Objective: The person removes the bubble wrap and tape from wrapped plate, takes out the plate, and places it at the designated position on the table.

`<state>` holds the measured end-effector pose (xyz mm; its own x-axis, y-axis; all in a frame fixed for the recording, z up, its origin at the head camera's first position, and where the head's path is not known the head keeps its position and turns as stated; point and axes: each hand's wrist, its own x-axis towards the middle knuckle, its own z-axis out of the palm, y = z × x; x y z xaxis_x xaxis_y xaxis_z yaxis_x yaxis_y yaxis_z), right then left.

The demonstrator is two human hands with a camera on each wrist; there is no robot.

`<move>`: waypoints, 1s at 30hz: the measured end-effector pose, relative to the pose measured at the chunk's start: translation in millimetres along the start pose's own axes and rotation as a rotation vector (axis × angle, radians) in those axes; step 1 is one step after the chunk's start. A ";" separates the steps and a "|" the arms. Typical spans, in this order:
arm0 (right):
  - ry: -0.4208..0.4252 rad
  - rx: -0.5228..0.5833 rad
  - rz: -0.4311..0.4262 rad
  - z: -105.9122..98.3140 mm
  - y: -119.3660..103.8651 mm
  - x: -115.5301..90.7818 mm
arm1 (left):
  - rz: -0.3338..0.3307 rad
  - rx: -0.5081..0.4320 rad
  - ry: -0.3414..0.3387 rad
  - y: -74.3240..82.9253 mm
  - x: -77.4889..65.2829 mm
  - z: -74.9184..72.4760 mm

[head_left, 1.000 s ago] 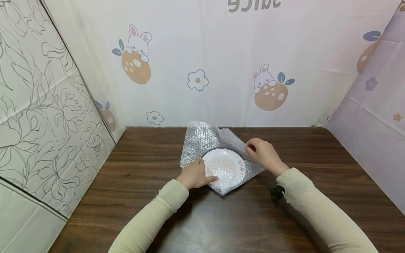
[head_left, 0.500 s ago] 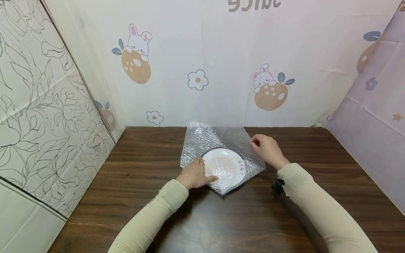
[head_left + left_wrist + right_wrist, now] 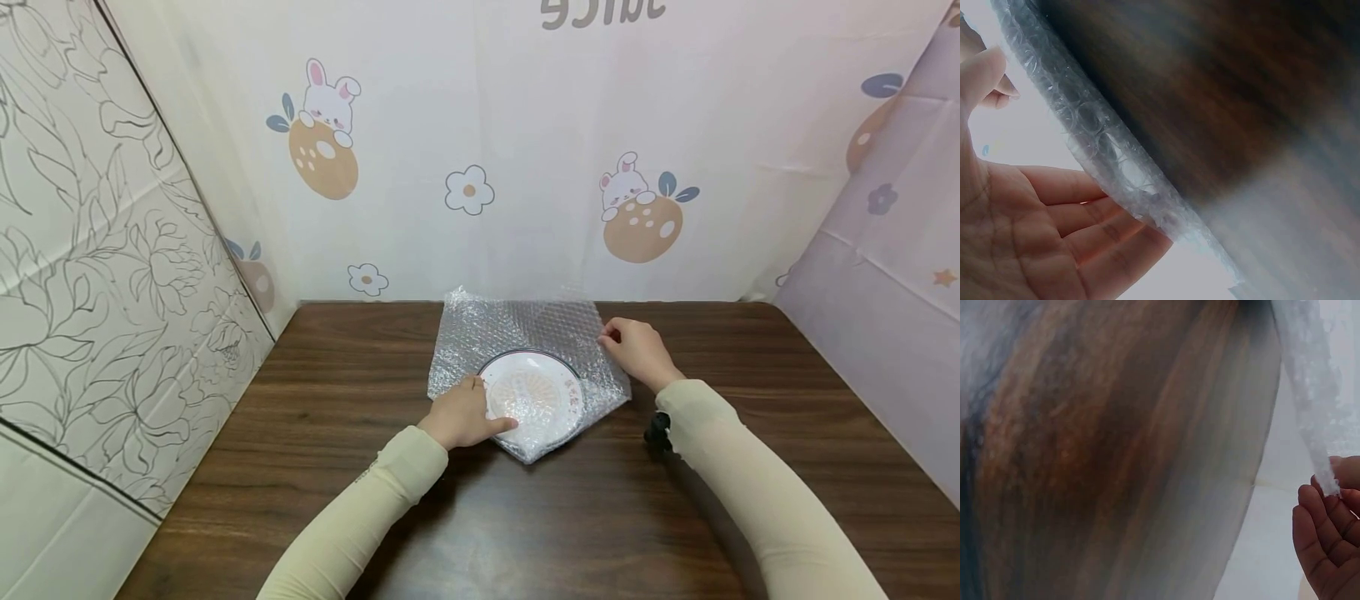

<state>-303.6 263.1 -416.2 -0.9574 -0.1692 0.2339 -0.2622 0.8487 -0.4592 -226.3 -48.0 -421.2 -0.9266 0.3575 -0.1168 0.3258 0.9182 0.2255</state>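
The plate [image 3: 546,390] could skid toward the right edge of the desk [image 3: 525,533] if the right hand [image 3: 641,353], fingers clamped on the wrap [image 3: 558,323], outpulls the left hand [image 3: 462,415], thumb and fingers apart.

The round white ceramic-looking plate [image 3: 543,375] has a dark rim line, reddish lettering and a peach, radiating centre. Silvery glints and bubble dots pattern the clear plastic bubble wrap [image 3: 476,333]. The brown wood-grain table [image 3: 352,350] is dark-streaked; the white cloth backdrop [image 3: 540,125] bears orange, pink and blue rabbit-and-fruit prints. Cream colours the long fabric sleeves [image 3: 352,508].
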 end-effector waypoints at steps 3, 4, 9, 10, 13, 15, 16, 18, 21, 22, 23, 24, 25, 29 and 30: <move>-0.019 -0.004 0.021 1.0 2.6 1.4 | 0.000 0.004 0.000 -0.2 0.7 0.8; -0.026 -0.005 0.027 1.4 3.7 1.9 | 0.000 0.005 0.000 -0.3 0.9 1.0; -0.055 -0.032 0.055 5.1 10.1 5.7 | -0.008 -0.002 -0.002 -0.2 0.5 1.3; -0.061 -0.036 0.058 5.9 11.3 6.4 | -0.010 -0.004 -0.003 -0.1 0.3 1.3; -0.075 -0.033 0.066 7.7 13.0 8.0 | -0.015 -0.007 -0.005 0.4 -0.2 1.0; -0.080 -0.028 0.067 8.7 13.6 8.9 | -0.019 -0.008 -0.006 0.7 -0.2 0.9; -0.082 -0.026 0.067 9.1 13.8 9.3 | -0.020 -0.009 -0.007 0.9 -0.1 0.9; -0.087 -0.025 0.067 9.7 14.4 10.2 | -0.022 -0.008 -0.007 1.2 -0.2 0.9; -0.105 -0.025 0.078 10.9 14.9 11.6 | -0.022 -0.006 -0.004 1.6 0.0 0.7; -0.111 -0.029 0.080 11.2 15.2 12.1 | -0.021 -0.006 -0.003 1.8 0.1 0.7; -0.115 -0.034 0.083 11.5 15.4 12.6 | -0.021 -0.006 -0.003 1.9 0.2 0.6; -0.121 -0.034 0.089 11.8 15.9 13.0 | -0.020 -0.008 -0.002 2.0 0.3 0.6; -0.127 -0.039 0.090 12.1 16.3 13.4 | -0.021 -0.010 -0.003 2.2 0.4 0.5; -0.149 -0.051 0.092 13.0 17.8 14.7 | -0.023 -0.013 -0.005 2.3 1.3 0.1; -0.156 -0.053 0.093 13.1 18.0 14.9 | -0.023 -0.012 -0.005 2.3 1.4 -0.1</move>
<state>-324.2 269.3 -432.2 -0.9854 -0.1612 0.0555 -0.1694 0.8887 -0.4260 -226.9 -45.3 -420.8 -0.9327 0.3375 -0.1270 0.3023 0.9239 0.2344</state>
